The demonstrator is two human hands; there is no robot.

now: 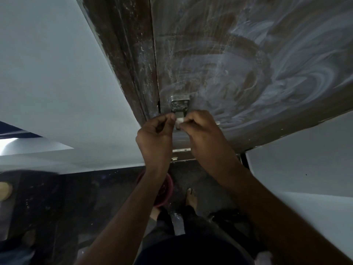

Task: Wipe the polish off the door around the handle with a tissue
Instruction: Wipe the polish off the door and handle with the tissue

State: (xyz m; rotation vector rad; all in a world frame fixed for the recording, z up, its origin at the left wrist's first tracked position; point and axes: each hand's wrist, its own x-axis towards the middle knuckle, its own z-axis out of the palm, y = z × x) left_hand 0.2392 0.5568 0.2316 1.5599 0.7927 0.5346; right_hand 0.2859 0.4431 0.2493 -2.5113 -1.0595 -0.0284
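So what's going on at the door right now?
A person stands at a dark wooden door smeared with whitish swirls of polish. Both hands are up at the metal handle plate: the right hand pinches a small white tissue against the handle, and the left hand, fingers curled, meets it there. The polish above and to the right is not yet wiped.

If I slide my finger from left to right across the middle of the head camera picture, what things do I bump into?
White wall → dark door frame → left hand → small white tissue → right hand → door smeared with swirly polish.
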